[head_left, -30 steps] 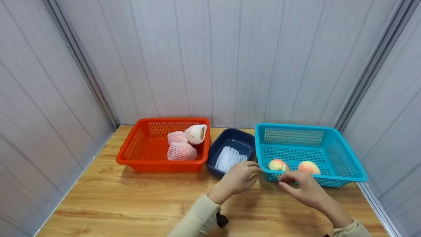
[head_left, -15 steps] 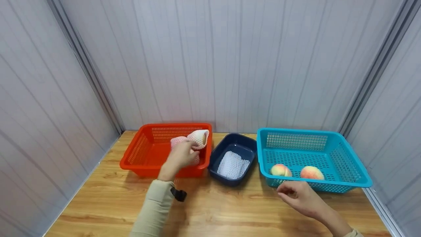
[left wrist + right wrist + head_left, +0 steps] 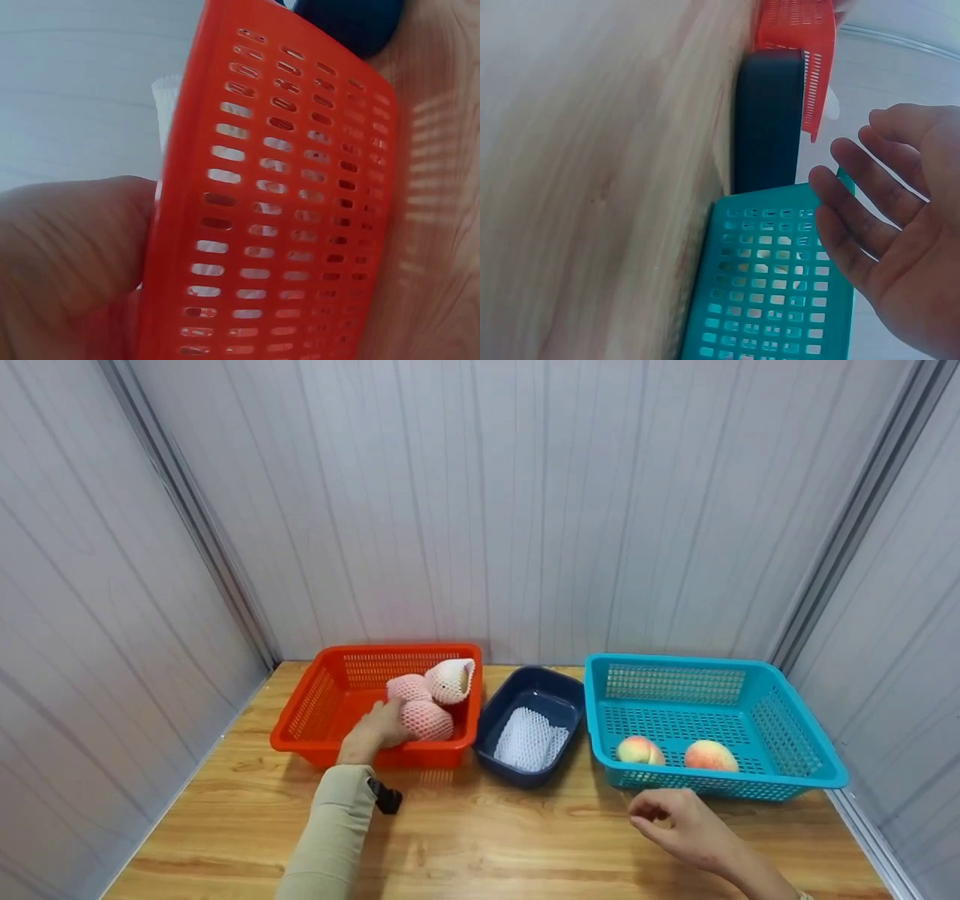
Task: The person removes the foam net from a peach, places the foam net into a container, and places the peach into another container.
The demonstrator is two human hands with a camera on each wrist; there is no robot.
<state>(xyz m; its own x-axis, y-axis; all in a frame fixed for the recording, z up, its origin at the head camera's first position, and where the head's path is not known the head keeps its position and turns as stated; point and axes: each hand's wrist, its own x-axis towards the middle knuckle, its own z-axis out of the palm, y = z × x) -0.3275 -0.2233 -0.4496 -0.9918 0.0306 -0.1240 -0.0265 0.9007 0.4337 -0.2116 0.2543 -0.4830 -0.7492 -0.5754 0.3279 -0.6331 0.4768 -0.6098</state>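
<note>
In the head view my left hand (image 3: 377, 727) reaches into the red basket (image 3: 300, 742) and touches the left side of a fruit in a pink foam net (image 3: 429, 721). Its fingertips are partly behind that fruit, and the basket wall hides them in the left wrist view. Another fruit in pink netting (image 3: 409, 688) and one in a white foam net (image 3: 450, 680) lie against it. My right hand (image 3: 682, 825), fingers loosely bent and holding nothing, hovers before the blue basket (image 3: 799, 789), where two bare peaches (image 3: 641, 751) lie near the front wall.
Between the baskets stands a navy tray (image 3: 551, 680) with white foam netting (image 3: 525, 742) in it. All containers rest on a wooden table (image 3: 495, 847). Pale panel walls (image 3: 525, 510) close off the back and both sides.
My left hand has gone from above the navy tray leftward into the red basket, then slid to the front pink-netted fruit's left side. My right hand has drawn back slightly from the blue basket.
</note>
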